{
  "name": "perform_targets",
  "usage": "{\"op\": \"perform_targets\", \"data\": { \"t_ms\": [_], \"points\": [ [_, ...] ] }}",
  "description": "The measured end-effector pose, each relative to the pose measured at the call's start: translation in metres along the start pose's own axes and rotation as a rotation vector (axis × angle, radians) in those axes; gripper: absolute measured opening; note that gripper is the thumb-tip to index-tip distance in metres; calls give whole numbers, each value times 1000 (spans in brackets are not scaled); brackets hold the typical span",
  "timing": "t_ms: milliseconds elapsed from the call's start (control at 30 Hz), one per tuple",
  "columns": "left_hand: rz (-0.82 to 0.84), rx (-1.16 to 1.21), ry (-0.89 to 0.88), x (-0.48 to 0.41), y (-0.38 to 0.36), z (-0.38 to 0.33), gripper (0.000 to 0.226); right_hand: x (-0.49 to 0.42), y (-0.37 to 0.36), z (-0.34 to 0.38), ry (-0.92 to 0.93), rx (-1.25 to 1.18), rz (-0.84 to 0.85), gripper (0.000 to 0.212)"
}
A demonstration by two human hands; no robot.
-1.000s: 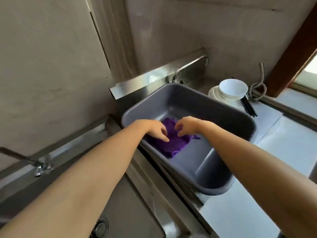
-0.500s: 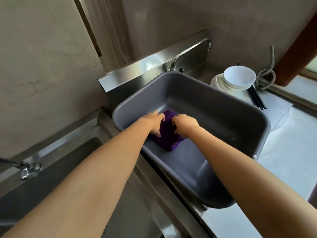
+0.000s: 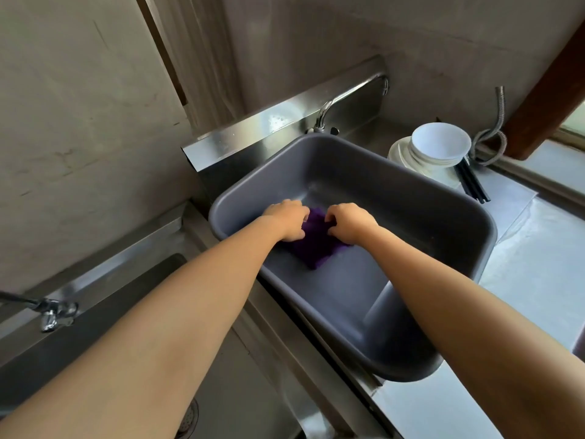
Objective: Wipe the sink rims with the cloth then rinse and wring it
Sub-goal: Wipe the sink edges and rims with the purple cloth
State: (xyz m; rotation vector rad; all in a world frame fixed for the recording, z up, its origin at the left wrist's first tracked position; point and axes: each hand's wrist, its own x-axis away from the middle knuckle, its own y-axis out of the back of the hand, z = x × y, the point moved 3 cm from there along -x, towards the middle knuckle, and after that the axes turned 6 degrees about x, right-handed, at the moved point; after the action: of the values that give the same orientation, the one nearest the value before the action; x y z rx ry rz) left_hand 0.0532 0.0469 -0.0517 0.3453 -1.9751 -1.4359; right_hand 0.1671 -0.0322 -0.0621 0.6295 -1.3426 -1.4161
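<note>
Bunching cloth (image 3: 316,248) between left hand (image 3: 289,220) and right hand (image 3: 350,224)

place: kitchen | evidence: steel sink (image 3: 114,269), tap (image 3: 348,94), stacked bowls (image 3: 438,146), chopsticks (image 3: 472,182)

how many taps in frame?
2. Back tap stands on the steel ledge behind the tub. Left tap is at the frame's left edge, over the left sink. The arms may hide more.

Beige walls (image 3: 79,122) meet above a steel counter (image 3: 443,407), with daylight from a window (image 3: 576,122) at right.
</note>
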Motion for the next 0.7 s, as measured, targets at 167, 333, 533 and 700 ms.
{"op": "perform_targets", "data": {
  "t_ms": [167, 333, 533, 700],
  "points": [
    [-86, 25, -5, 17, 27, -1, 24, 8, 33, 5, 26, 19, -15, 23],
    [-235, 58, -36, 46, 69, 2, 20, 26, 87, 31, 113, 72, -49, 24],
    [-375, 194, -27, 102, 125, 23, 18, 57, 151, 87, 226, 200, -112, 24],
    [-470, 253, 16, 172, 165, 47, 21, 89, 191, 149, 325, 226, -174, 29]
  ]
}}
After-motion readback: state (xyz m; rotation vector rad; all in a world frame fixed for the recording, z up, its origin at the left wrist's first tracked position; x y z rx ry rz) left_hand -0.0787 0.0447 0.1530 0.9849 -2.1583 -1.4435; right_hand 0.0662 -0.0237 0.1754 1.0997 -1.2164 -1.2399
